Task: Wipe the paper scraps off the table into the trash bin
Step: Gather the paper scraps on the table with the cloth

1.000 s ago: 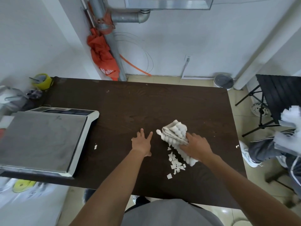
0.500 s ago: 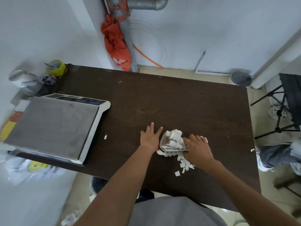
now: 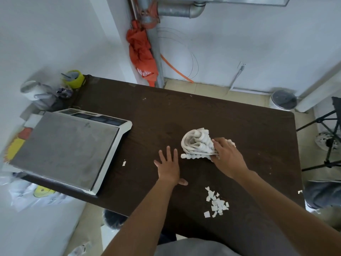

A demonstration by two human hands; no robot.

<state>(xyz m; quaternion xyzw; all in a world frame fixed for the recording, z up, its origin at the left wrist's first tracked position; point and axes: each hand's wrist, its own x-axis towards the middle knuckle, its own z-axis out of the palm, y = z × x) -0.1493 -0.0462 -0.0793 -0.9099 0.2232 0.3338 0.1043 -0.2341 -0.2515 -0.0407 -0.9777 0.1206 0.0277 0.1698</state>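
A dark brown table (image 3: 212,115) fills the middle of the head view. My right hand (image 3: 227,156) grips a bunched white knobbly cloth (image 3: 196,143) on the tabletop. My left hand (image 3: 168,168) lies flat, fingers spread, just left of the cloth. A pile of white paper scraps (image 3: 216,205) sits near the table's front edge, below and apart from the cloth. One lone scrap (image 3: 124,163) lies beside the scale, another scrap (image 3: 299,191) sits at the right edge. A small round trash bin (image 3: 283,99) with a dark lid stands on the floor past the far right corner.
A large metal-topped scale (image 3: 68,146) covers the table's left part. Cups and a yellow tape roll (image 3: 75,78) crowd the far left corner. An orange umbrella (image 3: 142,52) hangs on a pipe. A black tripod stand (image 3: 330,141) and a person's leg (image 3: 323,193) are to the right.
My right hand has pulled the cloth away from the scraps toward the far side, leaving the pile uncovered near the front edge. My left hand stays flat on the table.
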